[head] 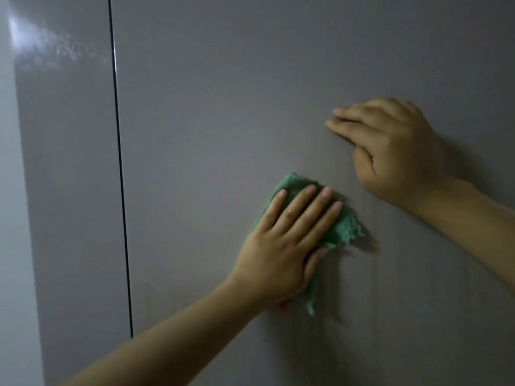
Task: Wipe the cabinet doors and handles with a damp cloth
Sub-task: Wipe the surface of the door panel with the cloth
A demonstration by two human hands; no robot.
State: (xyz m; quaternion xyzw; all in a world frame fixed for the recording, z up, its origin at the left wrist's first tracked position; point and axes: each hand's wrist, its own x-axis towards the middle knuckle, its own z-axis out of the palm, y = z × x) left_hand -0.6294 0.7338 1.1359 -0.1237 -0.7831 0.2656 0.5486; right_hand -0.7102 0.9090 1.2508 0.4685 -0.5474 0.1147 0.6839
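Observation:
A wide grey cabinet door [250,93] fills most of the view. My left hand [287,240] lies flat on a crumpled green cloth [345,227] and presses it against the door, with the fingers stretched out and the thumb hooked under the cloth. The cloth shows above the fingertips, to their right and below the palm. My right hand [390,151] rests on the same door, up and to the right of the cloth, fingers together and pointing left, holding nothing. No handle is visible.
A thin dark vertical gap [119,162] separates this door from a narrower glossy grey door [69,176] on the left, which carries a light reflection near its top. A paler strip [11,218] runs along the far left edge.

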